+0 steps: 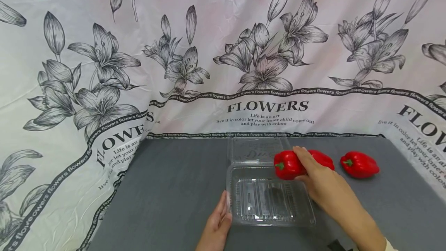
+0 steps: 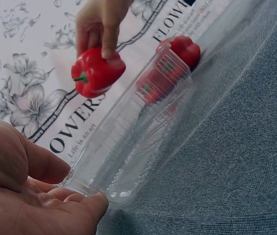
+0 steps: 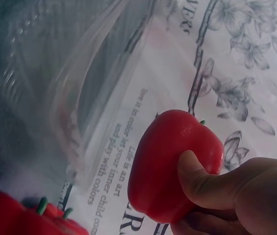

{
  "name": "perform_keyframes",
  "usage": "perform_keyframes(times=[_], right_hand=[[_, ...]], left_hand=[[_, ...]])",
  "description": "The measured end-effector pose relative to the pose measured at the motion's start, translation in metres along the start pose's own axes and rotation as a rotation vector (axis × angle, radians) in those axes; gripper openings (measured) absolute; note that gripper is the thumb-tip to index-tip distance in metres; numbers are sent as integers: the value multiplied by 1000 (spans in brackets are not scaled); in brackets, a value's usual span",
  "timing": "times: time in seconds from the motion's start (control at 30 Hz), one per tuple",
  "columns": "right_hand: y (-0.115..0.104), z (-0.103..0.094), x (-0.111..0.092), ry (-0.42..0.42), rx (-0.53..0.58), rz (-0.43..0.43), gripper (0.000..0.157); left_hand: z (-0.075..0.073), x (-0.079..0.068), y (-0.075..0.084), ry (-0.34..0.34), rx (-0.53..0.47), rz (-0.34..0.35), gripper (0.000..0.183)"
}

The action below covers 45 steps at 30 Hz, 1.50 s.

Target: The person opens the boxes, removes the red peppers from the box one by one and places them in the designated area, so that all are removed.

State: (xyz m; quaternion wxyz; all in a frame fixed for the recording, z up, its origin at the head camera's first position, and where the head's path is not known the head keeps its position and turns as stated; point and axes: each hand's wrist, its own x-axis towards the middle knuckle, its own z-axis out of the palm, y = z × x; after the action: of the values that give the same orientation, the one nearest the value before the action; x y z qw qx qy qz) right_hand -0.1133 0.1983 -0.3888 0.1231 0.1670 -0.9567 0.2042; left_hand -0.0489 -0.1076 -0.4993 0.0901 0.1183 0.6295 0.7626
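Observation:
My right hand [image 1: 322, 181] grips a red bell pepper [image 1: 288, 165] above the right back part of a clear plastic clamshell box [image 1: 271, 222]. The pepper's green stem points left in the head view, and the thumb presses its side in the right wrist view. At the box's left side, my left hand [image 1: 216, 226] pinches the rim near a corner, its fingertips [image 2: 96, 204] against the plastic. The box lies with its lid [image 1: 256, 151] folded back, and its ribbed bottom shows bare.
A second red bell pepper [image 1: 323, 159] lies behind my right hand, partly hidden by it. Another bell pepper [image 1: 359, 164] rests farther right on the grey tabletop [image 1: 174, 189]. A flower-printed cloth [image 1: 188, 115] hangs along the back and sides.

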Motion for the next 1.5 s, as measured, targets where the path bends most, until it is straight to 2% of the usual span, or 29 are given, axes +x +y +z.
perform_keyframes(times=[0.3, 0.73, 1.03, 1.3, 1.5], right_hand=[[18, -15, -7, -30, -7, 48, 89], [43, -26, -16, 49, -32, 34, 95], [57, -31, -20, 15, -11, 86, 96], [70, -34, -28, 75, -38, 89, 97], [79, -35, -31, 105, -67, 96, 91]], left_hand=[[1, -1, 2, 0, -4, -24, 66], [0, 0, 2, -3, 16, -28, 66], [-1, 0, 2, -9, 29, -27, 66], [-1, 0, 1, -17, 25, -5, 66], [-1, 0, 1, -11, 20, -10, 66]])
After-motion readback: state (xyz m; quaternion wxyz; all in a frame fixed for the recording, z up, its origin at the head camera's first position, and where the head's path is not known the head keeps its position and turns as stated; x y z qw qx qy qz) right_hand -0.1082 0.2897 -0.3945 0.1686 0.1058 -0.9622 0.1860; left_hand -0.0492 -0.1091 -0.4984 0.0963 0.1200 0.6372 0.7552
